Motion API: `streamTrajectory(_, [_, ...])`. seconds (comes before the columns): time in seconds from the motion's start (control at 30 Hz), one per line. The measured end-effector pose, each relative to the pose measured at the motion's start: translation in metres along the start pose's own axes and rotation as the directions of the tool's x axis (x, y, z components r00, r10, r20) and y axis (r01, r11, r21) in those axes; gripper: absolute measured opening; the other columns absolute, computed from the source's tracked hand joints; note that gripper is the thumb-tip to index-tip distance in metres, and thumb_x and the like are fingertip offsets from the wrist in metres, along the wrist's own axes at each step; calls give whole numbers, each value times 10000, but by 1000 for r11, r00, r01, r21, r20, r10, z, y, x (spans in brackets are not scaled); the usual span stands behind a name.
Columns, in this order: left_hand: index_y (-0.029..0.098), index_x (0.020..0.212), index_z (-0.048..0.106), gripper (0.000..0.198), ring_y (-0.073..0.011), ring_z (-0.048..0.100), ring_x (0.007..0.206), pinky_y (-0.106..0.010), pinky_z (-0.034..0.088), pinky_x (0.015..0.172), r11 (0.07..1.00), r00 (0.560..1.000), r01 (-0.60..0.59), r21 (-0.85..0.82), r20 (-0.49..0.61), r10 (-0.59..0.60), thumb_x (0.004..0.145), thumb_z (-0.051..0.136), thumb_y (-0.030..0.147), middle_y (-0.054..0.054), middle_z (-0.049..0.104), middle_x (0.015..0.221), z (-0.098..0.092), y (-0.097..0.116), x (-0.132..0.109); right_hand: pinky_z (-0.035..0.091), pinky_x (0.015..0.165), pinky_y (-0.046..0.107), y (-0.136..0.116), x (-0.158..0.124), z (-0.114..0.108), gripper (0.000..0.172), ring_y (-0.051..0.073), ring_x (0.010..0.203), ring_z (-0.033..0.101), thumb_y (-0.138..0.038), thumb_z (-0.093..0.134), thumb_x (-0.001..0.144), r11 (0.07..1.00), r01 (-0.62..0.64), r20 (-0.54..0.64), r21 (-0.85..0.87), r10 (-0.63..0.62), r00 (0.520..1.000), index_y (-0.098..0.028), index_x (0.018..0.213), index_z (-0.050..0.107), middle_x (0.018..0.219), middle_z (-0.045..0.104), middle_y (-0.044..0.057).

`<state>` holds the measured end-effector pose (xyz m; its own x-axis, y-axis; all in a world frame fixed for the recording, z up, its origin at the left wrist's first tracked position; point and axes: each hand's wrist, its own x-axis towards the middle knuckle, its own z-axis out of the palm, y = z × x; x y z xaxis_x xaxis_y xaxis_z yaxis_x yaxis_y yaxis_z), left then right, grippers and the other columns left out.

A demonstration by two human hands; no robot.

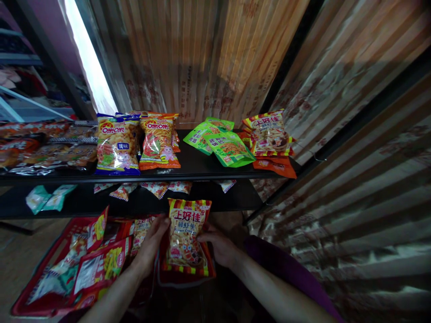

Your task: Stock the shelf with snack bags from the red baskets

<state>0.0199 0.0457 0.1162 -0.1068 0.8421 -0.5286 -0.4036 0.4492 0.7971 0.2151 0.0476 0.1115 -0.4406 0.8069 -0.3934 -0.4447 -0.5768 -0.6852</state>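
Upright before me is a yellow-and-red striped bag of prawn crackers (186, 240), its printed front facing me. My left hand (152, 244) is closed at the bag's left edge, with its fingertips partly hidden. My right hand (220, 246) grips the right edge, thumb on the front and the other fingers behind. Below and to the left, a red basket (43, 264) holds several snack bags, among them a red bag with fries pictured on it (101, 264). A similar striped bag (269, 132) lies on top of orange packets at the shelf's right end.
The black shelf (202, 172) carries blue-edged (117, 143) and orange snack bags (160, 141), green packets (224, 143) and dark packets at left. On a lower shelf (215, 199) lie small teal packets (50, 197) and striped ones. A black post (292, 179) and a pleated curtain (370, 148) stand at right.
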Motion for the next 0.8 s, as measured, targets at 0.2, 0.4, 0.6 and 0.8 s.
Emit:
streamTrajectory(0.2, [177, 1102, 634, 341, -253, 574, 1137, -370, 475, 949, 960, 874, 260, -107, 448, -187, 769, 677, 238, -98, 680, 1112, -2, -6, -21, 473, 872, 368, -9, 3, -2, 471, 236, 972, 643, -82, 583, 546, 999, 8, 65, 46, -11, 998, -238, 988, 632, 965, 713, 1])
streamTrajectory(0.4, [182, 1101, 626, 360, -237, 620, 1068, -347, 499, 925, 970, 948, 180, -165, 291, -126, 748, 695, 169, -86, 698, 1076, -3, -11, -15, 458, 911, 369, -12, 9, -1, 465, 212, 1078, 592, -291, 653, 701, 992, 96, 61, -77, -91, 994, -262, 1157, 565, 1131, 657, 32])
streamTrajectory(0.6, [168, 1113, 614, 398, -245, 637, 1035, -362, 491, 933, 970, 969, 147, -193, 223, -103, 733, 716, 228, -94, 712, 1032, -3, -8, -12, 410, 993, 368, -7, 5, 2, 650, 208, 1194, 514, -310, 763, 667, 984, 97, 142, -152, -75, 987, -274, 1260, 499, 1264, 578, 50])
streamTrajectory(0.8, [185, 1235, 536, 511, -253, 586, 1119, -416, 410, 1018, 990, 934, 90, -110, 354, -46, 767, 682, 328, -100, 671, 1142, -7, -5, -17, 437, 965, 427, 3, 9, -3, 625, 254, 1123, 572, -332, 791, 641, 989, 64, 128, -133, -47, 991, -226, 1203, 541, 1190, 626, 80])
